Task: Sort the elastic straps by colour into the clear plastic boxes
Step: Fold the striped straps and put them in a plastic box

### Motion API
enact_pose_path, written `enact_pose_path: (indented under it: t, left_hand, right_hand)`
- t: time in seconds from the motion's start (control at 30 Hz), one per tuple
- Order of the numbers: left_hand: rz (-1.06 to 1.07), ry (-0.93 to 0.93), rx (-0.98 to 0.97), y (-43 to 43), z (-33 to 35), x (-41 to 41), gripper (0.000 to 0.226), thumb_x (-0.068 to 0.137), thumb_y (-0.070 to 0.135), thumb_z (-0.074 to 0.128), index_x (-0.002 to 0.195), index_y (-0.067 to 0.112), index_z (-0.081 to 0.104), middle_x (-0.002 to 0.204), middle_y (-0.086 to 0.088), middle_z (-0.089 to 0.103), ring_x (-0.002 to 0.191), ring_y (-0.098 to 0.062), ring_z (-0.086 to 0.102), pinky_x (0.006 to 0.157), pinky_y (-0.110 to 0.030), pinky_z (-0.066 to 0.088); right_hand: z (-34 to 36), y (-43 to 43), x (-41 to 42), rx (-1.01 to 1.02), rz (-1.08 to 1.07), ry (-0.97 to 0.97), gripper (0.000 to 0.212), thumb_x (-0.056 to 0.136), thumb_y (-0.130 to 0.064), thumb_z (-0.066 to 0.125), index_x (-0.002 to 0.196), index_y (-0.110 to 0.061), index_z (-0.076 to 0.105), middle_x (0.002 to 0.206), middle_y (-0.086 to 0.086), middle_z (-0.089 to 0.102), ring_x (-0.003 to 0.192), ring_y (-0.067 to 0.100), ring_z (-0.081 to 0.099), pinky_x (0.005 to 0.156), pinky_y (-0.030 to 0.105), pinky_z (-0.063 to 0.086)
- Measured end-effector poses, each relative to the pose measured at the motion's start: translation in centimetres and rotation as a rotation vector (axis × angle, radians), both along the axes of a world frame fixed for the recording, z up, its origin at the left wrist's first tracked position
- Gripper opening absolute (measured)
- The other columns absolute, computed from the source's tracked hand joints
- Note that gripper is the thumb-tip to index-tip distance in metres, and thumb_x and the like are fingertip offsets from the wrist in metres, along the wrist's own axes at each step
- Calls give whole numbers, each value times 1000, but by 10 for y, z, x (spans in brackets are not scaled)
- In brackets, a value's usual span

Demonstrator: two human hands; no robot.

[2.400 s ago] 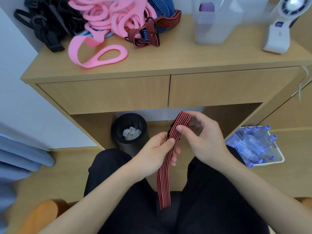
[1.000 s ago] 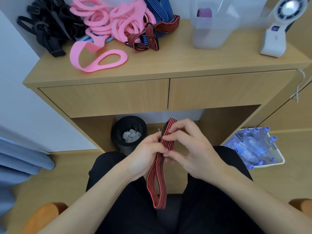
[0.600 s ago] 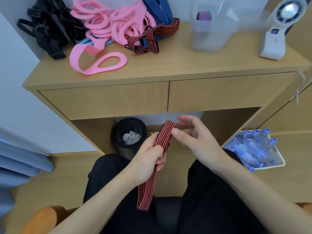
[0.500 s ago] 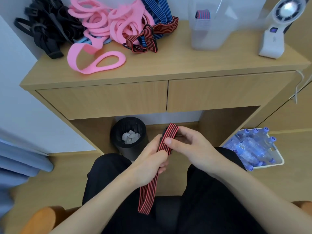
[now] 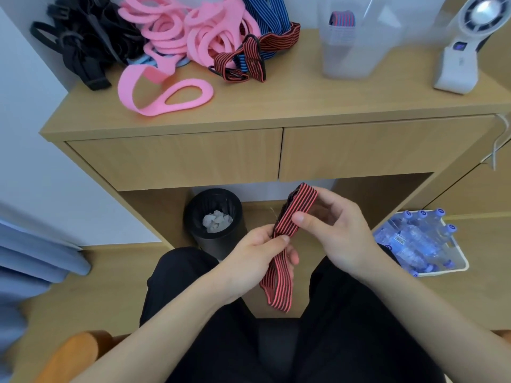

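Pale wooden desk (image 5: 276,106) with two drawers, seen from a seat in front of it. At the back of the top is an unsorted heap: black straps (image 5: 83,45), pink loops (image 5: 193,37), blue striped straps (image 5: 265,17), and a few red striped straps (image 5: 243,59) tangled at the front. Clear box (image 5: 348,56) stands right of the heap, with one rolled strap (image 5: 341,19) showing inside; white fan (image 5: 459,51) further right. Bin (image 5: 215,217) and crate of bottles (image 5: 414,241) on the floor below. Held strap (image 5: 287,225), red with black stripes, is over the lap, below the desk edge and well apart from the box. Left hand (image 5: 257,258) pinches it at mid-length between thumb and fingers. Right hand (image 5: 340,230) curls round the folded upper end, thumb pressed on the front face. Change: a couple of seconds back the tail hung long toward the lap. Now it is much shorter and looks doubled, and the fold at the top is thicker. Right hand's fingers, loose and spread at the strap's top a moment ago, have closed round it again. Reading: the strap is being folded up turn by turn into a small bundle, probably like the one in the box. Folding looks past halfway, with a short tail left. Nothing went into the box in this stretch, and the heap is unchanged.
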State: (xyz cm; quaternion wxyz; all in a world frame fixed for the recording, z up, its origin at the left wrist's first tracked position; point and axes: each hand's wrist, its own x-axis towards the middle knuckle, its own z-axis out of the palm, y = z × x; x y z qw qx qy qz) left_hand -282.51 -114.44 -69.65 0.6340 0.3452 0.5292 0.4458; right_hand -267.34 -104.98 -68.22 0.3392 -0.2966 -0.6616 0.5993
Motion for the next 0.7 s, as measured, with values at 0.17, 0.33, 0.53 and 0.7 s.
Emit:
enact_pose_path:
  t: [0.17, 0.33, 0.53, 0.7]
  left_hand:
    - [53, -299, -14, 3, 6, -3, 21, 104, 7, 41, 107, 0, 60, 86, -14, 61, 76, -26, 63, 73, -41, 56]
    - [5, -600, 84, 2, 13, -16, 32, 97, 20, 47, 122, 2, 54, 116, -18, 42, 109, -33, 40, 94, -45, 36]
    - [110, -541, 99, 3, 9, -20, 37, 93, 15, 56, 128, 1, 52, 108, -17, 58, 101, -32, 57, 89, -43, 51]
    - [218, -431, 41, 4, 6, -18, 54, 86, 11, 59, 138, 12, 45, 108, -10, 64, 84, -23, 63, 73, -41, 54]
  right_hand:
    - [-1, -10, -1, 464, 8, -87, 42, 84, 1, 78, 123, -9, 67, 116, -1, 64, 114, 19, 64, 97, 32, 53]
    - [-12, -16, -1, 771, 19, -120, 45, 81, 13, 75, 123, -2, 68, 125, 7, 63, 124, 18, 59, 105, 33, 48]
    - [-15, -24, -3, 752, 141, -164, 52, 80, 14, 67, 129, -4, 63, 138, 4, 56, 134, 19, 52, 108, 36, 46]
    - [-6, -21, -2, 339, 104, -69, 26, 90, -5, 68, 115, -13, 71, 120, -1, 63, 119, 17, 60, 98, 27, 51]
